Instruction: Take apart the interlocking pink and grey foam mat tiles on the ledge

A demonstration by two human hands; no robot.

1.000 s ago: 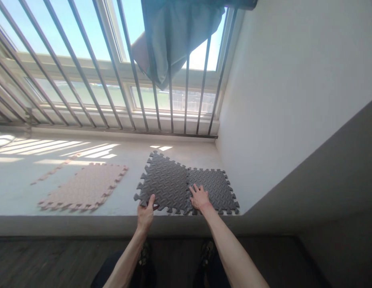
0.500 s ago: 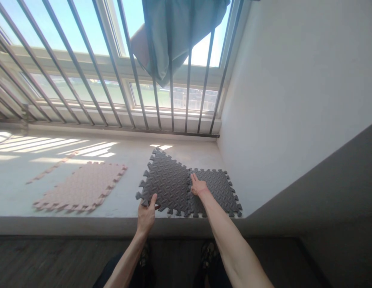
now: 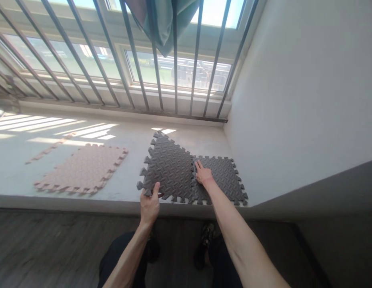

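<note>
left hand (image 3: 149,204): grip pinched on near-left corner of left grey mat (image 3: 168,172), at ledge (image 3: 84,200) front edge
right hand (image 3: 204,175): flat, fingers spread, pressing seam with right grey mat (image 3: 223,180)
right grey mat: ledge's right end, by wall
pink mat (image 3: 82,173): left, well apart

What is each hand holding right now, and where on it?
The left hand pinches the left dark grey interlocking foam mat tile at its near-left corner. The right hand only presses flat at the seam with the right grey tile.
</note>
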